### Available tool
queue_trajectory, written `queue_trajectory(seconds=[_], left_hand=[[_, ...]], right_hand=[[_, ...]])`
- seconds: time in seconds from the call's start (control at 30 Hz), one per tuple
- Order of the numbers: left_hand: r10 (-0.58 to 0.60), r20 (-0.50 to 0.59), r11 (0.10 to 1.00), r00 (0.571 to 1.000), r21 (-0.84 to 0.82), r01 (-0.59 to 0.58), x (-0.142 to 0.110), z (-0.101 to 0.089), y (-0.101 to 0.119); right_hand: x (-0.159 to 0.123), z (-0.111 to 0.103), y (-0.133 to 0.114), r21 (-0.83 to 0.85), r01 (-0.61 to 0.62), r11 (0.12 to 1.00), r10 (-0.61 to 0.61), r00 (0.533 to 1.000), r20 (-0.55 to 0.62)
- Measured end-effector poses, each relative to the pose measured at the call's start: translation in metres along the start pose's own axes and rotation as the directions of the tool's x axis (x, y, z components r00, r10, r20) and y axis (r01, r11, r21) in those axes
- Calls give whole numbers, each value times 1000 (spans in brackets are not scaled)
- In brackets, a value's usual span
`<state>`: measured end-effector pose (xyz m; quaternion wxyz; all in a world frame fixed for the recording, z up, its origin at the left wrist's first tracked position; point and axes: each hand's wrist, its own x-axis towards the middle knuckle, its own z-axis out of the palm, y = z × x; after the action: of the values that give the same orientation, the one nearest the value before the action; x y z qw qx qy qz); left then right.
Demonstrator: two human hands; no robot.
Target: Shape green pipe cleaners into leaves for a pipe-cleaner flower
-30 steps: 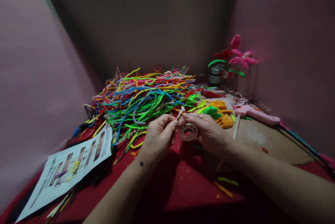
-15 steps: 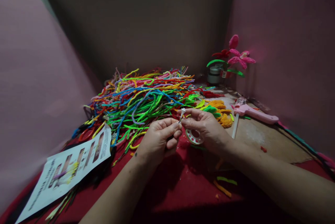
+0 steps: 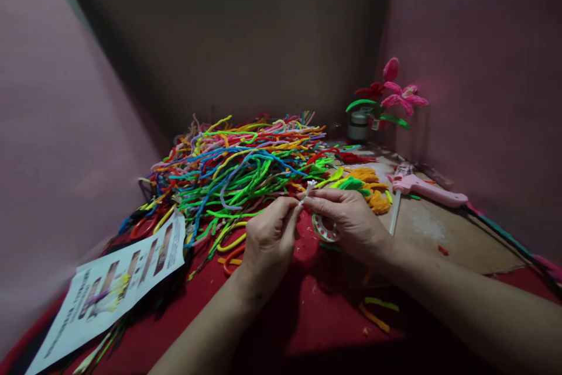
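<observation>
My left hand is closed, its thumb and forefinger pinching the lower end of a small white-tipped stem. Just to the right, the thumb and forefinger of my right hand close on the same stem below its frilly white top. A roll of tape with a dotted white core hangs beneath my right hand's fingers; whether they grip it is hidden. The stem's lower part is covered by fingertips.
Behind my hands lies a big heap of colourful pipe cleaners. A printed sheet is at left. On the right, a pink glue gun rests on cardboard, near orange petals. Pink fuzzy flowers stand behind.
My left hand has turned over at the stem, its knuckles now higher and its fingers pointing up. The white tip has shifted slightly right; my right hand stays nearly in place.
</observation>
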<state>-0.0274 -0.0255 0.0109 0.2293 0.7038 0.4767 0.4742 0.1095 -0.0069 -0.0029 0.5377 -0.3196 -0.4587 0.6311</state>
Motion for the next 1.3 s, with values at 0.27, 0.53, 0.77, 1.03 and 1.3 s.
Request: queue_trajectory(seconds=[0.27, 0.53, 0.77, 1.03, 1.3], left_hand=[[-271, 364, 728, 891, -528, 438, 7, -7, 4], [-248, 597, 635, 763, -495, 593, 10, -11, 3], [2, 87, 1000, 996, -7, -2, 1, -3, -2], [-262, 352, 836, 899, -383, 393, 7, -11, 6], [-161, 697, 377, 699, -611, 696, 10, -16, -4]], right_hand=[[0, 2, -4, 52, -31, 998, 25, 994, 106], [4, -2, -3, 110, -101, 989, 88, 989, 118], [1, -1, -1, -25, 5, 1000, -5, 1000, 27], [-2, 2, -3, 114, -37, 993, 24, 993, 114], [0, -1, -11, 171, -185, 968, 137, 956, 261]])
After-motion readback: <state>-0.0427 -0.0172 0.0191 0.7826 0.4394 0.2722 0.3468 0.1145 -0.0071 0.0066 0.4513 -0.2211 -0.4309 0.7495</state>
